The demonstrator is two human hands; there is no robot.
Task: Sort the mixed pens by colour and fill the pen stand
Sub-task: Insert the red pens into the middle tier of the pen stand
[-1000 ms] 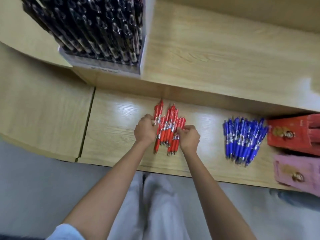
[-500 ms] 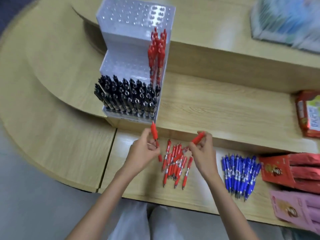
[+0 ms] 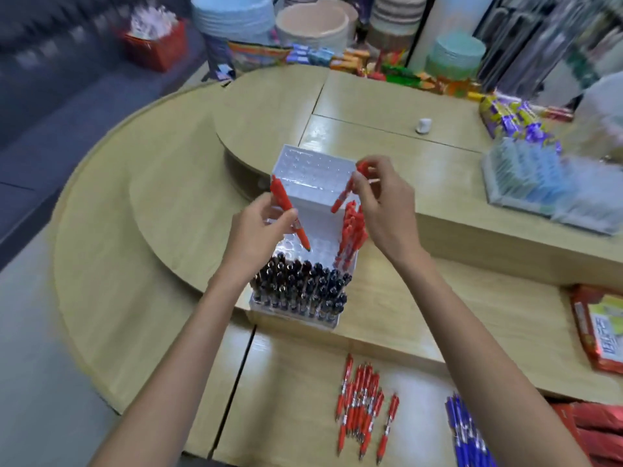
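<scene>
Over the stand (image 3: 313, 170), hands (image 3: 256, 230) (image 3: 384, 203) pinch red pens (image 3: 286, 207) (image 3: 340, 200).

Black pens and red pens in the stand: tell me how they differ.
The black pens fill the lowest front tier of the stand across its width; the red pens form a narrow column at the right edge, higher up. Black outnumber red. Both stand in holes.

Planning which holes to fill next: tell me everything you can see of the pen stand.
The pen stand is a clear, plastic-looking stepped block of hole rows, upright on the raised wooden counter. Its lowest step holds black pens; red pens stand along its right side; the top step's holes look empty.
</scene>
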